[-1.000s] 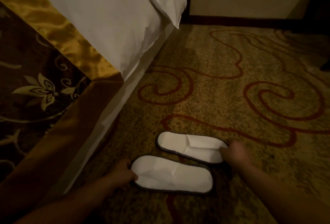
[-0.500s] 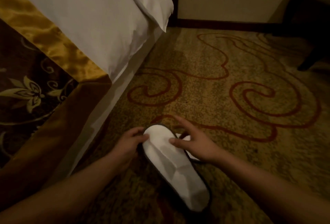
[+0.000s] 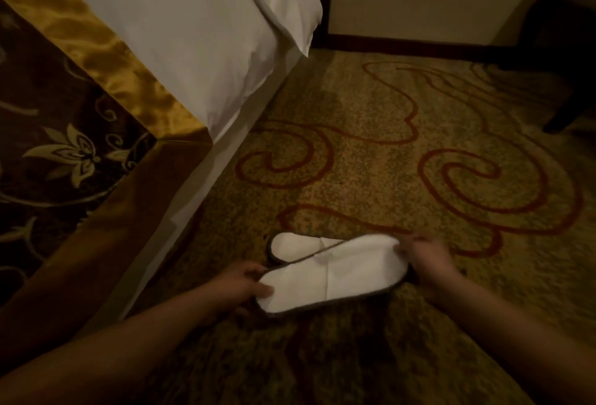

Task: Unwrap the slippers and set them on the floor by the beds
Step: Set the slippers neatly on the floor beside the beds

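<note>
Currently, left hand (image 3: 245,285) and right hand (image 3: 425,257) each grip one end of the near slipper (image 3: 332,275); second slipper (image 3: 295,248) lies at its 11 o'clock, partly covered.

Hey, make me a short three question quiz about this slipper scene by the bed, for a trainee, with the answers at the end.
1. True or false: the left hand and the right hand hold opposite ends of the same near slipper.
2. Where is the far slipper? A: on a shelf. B: on the carpet, partly hidden behind the near slipper. C: in a drawer.
3. Fill in: the bed is on the person's ____ side.
Key: 1 true; 2 B; 3 left.
</note>
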